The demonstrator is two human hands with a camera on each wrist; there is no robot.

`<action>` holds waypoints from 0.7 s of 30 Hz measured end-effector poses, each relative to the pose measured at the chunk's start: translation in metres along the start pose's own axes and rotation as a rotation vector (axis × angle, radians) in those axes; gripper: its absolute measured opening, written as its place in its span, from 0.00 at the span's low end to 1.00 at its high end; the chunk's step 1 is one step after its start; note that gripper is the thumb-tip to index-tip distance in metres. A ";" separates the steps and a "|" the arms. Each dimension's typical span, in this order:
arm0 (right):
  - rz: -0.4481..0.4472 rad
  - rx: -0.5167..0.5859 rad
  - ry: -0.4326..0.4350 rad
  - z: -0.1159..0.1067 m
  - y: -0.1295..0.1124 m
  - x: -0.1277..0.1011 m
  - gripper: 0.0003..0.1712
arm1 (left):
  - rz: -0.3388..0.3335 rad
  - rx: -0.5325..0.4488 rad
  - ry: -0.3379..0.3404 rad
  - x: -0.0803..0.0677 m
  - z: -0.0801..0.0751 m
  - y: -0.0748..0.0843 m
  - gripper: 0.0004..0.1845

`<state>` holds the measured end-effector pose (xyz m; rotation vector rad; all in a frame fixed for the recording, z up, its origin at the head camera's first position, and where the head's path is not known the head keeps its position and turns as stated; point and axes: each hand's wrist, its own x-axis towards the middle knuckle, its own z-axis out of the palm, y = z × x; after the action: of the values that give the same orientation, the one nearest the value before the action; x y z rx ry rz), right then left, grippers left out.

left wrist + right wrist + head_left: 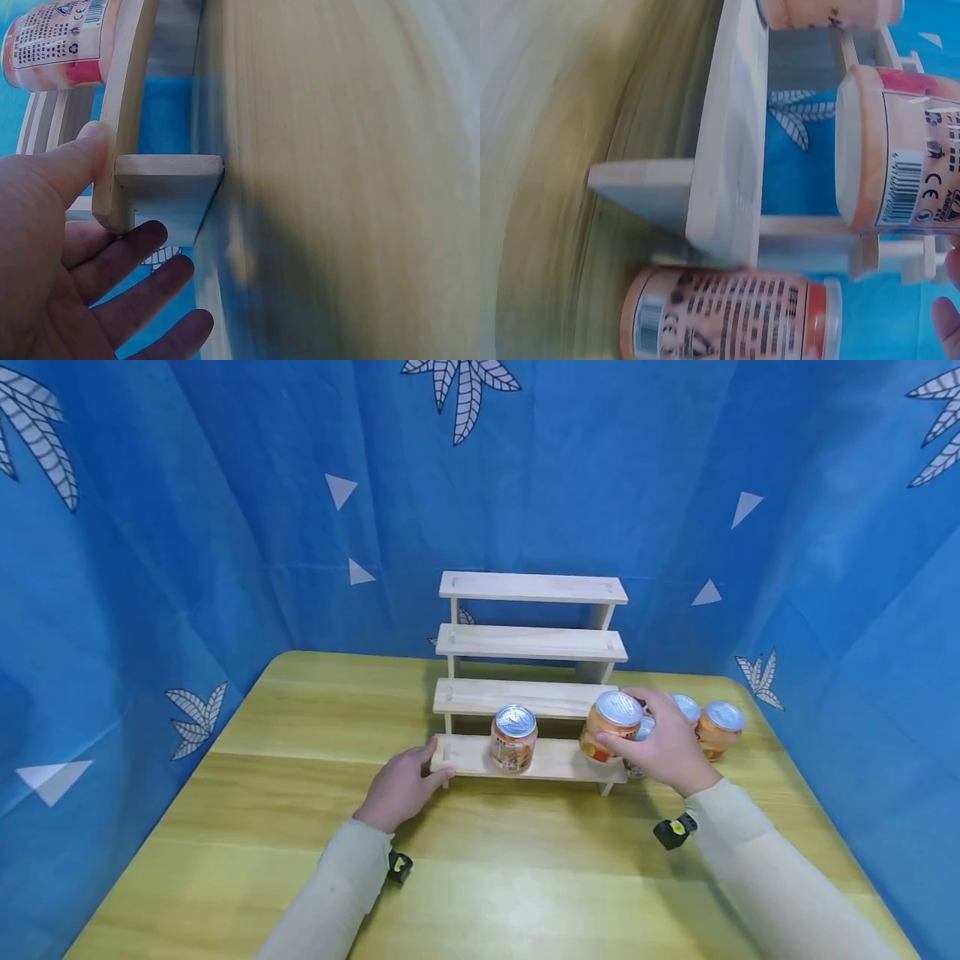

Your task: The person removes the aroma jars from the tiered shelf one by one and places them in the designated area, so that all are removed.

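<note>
A pale wooden stepped display stand point(525, 697) stands on the table. My left hand point(401, 787) grips the left end of its lowest step, with the thumb on the board and the index finger at its end; the other fingers are spread in the left wrist view. One orange-labelled can point(513, 743) with a silver lid stands upright on that step, left of its middle. My right hand point(667, 743) holds a second orange-labelled can point(900, 150) over the step's right end. A gap shows between its base and the board in the right wrist view.
Several similar cans stand on the table right of the stand, partly hidden by my right hand; the outermost can point(722, 731) shows best. One can point(727, 315) is close beside the step's right end. A blue patterned curtain point(525, 510) surrounds the yellow wooden table point(540, 877).
</note>
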<state>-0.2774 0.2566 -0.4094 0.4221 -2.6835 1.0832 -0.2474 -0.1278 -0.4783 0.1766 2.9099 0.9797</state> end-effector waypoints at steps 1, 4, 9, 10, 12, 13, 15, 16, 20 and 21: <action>0.010 0.004 0.007 -0.002 0.001 0.000 0.47 | 0.001 0.001 0.004 0.001 -0.001 0.000 0.41; 0.044 0.018 0.014 -0.009 0.004 -0.002 0.48 | -0.002 -0.005 0.007 0.002 0.000 0.001 0.41; 0.089 0.005 0.036 -0.019 0.011 -0.009 0.50 | -0.006 -0.023 -0.005 0.000 0.003 -0.001 0.42; 0.091 -0.006 0.045 -0.021 0.012 -0.010 0.50 | -0.007 -0.022 -0.002 -0.001 0.003 -0.001 0.42; 0.098 -0.013 0.058 -0.023 0.016 -0.013 0.50 | -0.009 -0.016 0.000 -0.002 0.004 -0.002 0.41; 0.099 -0.015 0.068 -0.025 0.018 -0.014 0.49 | -0.009 -0.014 0.000 -0.002 0.005 -0.002 0.41; 0.101 -0.026 0.088 -0.028 0.021 -0.017 0.49 | -0.005 -0.004 -0.004 -0.002 0.005 -0.002 0.41; 0.097 -0.031 0.101 -0.030 0.023 -0.018 0.48 | 0.000 0.000 -0.005 -0.002 0.006 -0.003 0.41; 0.082 -0.050 0.139 -0.040 0.029 -0.015 0.46 | 0.011 -0.004 0.007 0.000 0.005 -0.002 0.41; 0.079 -0.051 0.142 -0.042 0.030 -0.013 0.46 | 0.011 -0.007 0.015 0.000 0.005 -0.002 0.41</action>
<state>-0.2718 0.3093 -0.4031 0.2233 -2.6153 1.0216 -0.2475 -0.1264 -0.4832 0.1866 2.9217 0.9965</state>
